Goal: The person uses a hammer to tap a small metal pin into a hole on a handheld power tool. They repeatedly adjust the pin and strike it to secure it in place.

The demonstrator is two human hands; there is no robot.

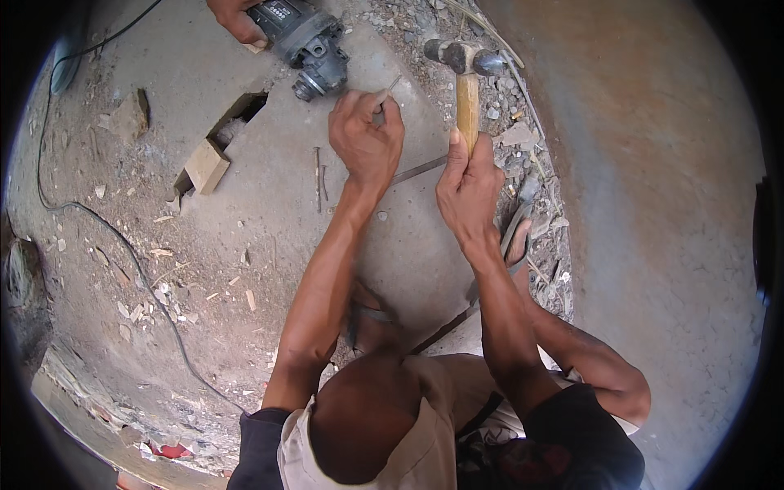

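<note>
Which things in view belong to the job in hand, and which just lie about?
Apparently in use:
hammer (right hand)
thin pointed piece (left hand)
perhaps power tool (another person's hand)

Lying about:
broken chunk
wood chips
rubble

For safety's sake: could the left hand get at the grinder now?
Probably yes: nothing visible lies between the grinder and the left hand, though that hand pinches a thin piece and another person's hand holds the grinder.
</note>
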